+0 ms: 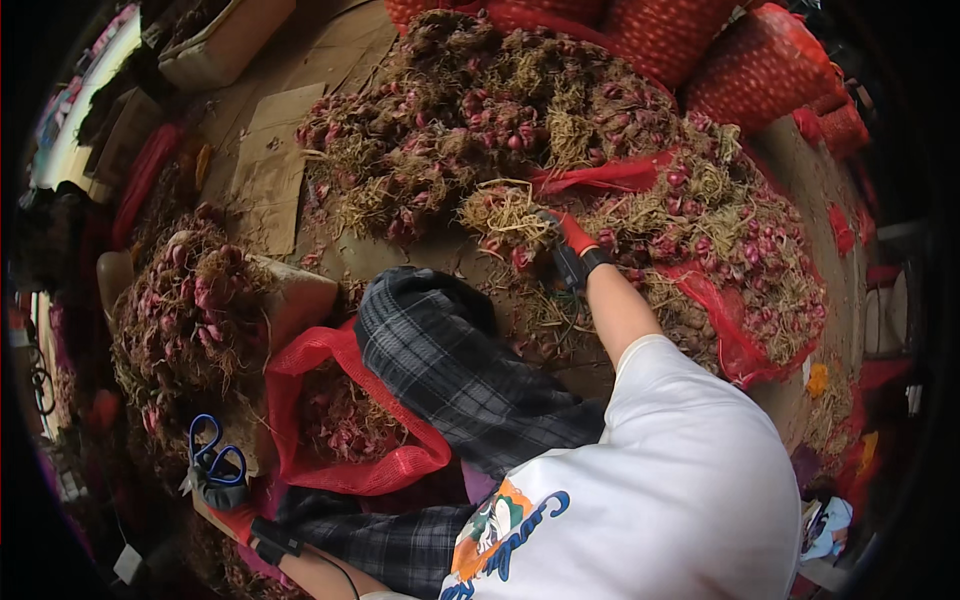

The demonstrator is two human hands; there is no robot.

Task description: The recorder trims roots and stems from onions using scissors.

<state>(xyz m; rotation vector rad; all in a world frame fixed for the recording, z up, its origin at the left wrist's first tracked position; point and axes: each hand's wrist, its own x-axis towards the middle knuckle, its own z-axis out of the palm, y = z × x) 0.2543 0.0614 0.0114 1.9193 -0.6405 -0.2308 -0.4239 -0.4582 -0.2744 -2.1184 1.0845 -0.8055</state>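
Note:
My right hand, in a red and grey glove, reaches out on the right. Its fingers are on a bunch of shallots with dry, straw-coloured tops, just off the edge of the large heap. At the lower left my gloved left hand holds scissors with blue handle loops, which point away from the wrist. The blades are mostly hidden. Between my knees an open red mesh bag contains loose shallots. Left of it, bunched shallots with roots are piled on a pale container.
A broad heap of shallots spreads across the floor ahead, with red netting among it. Filled red mesh sacks stand at the back right. Flattened cardboard lies ahead on the left, near a pale tub.

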